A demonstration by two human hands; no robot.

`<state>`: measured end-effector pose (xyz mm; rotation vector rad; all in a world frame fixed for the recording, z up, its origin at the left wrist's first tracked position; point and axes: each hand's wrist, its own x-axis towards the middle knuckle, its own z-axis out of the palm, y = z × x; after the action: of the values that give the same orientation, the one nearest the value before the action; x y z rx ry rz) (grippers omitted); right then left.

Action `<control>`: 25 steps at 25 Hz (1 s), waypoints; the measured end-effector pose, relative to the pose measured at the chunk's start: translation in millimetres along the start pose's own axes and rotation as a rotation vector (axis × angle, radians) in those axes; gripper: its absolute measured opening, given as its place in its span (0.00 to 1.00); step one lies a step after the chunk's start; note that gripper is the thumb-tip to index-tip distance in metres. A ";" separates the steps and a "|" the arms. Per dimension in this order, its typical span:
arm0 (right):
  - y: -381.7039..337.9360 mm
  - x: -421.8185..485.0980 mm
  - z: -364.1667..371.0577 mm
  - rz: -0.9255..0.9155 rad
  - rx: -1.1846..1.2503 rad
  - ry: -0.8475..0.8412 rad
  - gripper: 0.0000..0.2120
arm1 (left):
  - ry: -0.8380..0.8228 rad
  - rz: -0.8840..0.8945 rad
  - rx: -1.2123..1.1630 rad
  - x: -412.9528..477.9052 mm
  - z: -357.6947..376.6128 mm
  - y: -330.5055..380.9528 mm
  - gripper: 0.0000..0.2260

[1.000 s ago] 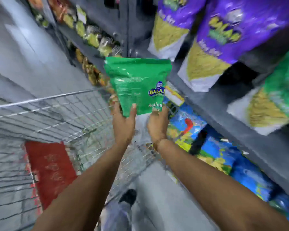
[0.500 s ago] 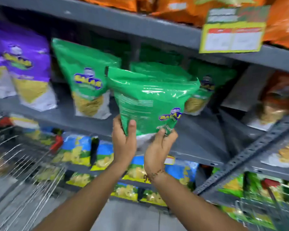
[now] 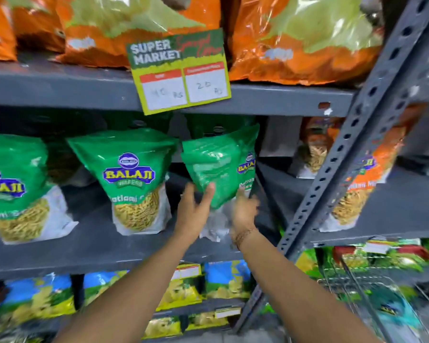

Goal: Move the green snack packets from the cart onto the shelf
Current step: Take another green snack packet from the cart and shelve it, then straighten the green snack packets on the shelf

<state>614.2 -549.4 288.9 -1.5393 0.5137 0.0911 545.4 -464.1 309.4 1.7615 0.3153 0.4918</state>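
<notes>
A green snack packet (image 3: pixel 212 169) stands tilted on the grey middle shelf (image 3: pixel 109 246), its back turned toward me, leaning against another green packet (image 3: pixel 247 167) behind it. My left hand (image 3: pixel 192 211) grips its lower left edge, thumb on the face. My right hand (image 3: pixel 244 210), blurred, holds its lower right corner. Two more green packets stand on the same shelf: one in the middle (image 3: pixel 131 179) and one at the far left (image 3: pixel 13 189).
Orange packets (image 3: pixel 302 43) fill the shelf above, with a price card (image 3: pixel 178 73) hanging from its edge. A perforated grey upright (image 3: pixel 357 134) slants at the right. Blue and yellow packets (image 3: pixel 183 285) sit below. A wire cart (image 3: pixel 372 300) is at lower right.
My view swung from the cart to the shelf. Both hands carried the green packet up and forward, and it now rests on the middle shelf against another packet.
</notes>
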 end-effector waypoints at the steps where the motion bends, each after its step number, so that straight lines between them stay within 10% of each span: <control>1: -0.3 8.9 3.8 0.037 0.183 -0.141 0.27 | 0.004 0.011 -0.059 -5.4 1.2 -1.8 0.15; 6: -7.6 24.7 -30.5 -0.032 0.391 -0.033 0.17 | 0.175 0.024 -0.027 17.1 -4.0 -26.0 0.19; 9: 7.9 -23.2 -27.3 -0.108 0.305 0.201 0.22 | -0.099 -0.110 0.017 36.6 -4.1 -29.9 0.35; 20: -3.3 10.8 -12.3 -0.121 0.265 -0.183 0.20 | 0.016 -0.318 0.016 8.7 27.3 -12.7 0.34; 25: 38.5 -50.5 11.1 -0.029 -0.019 0.400 0.20 | 0.108 0.022 0.049 -3.4 -35.7 -27.4 0.16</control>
<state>557.8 -523.6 271.5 -1.5888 0.8065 -0.2399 526.4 -428.5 289.1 1.7906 0.3865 0.6005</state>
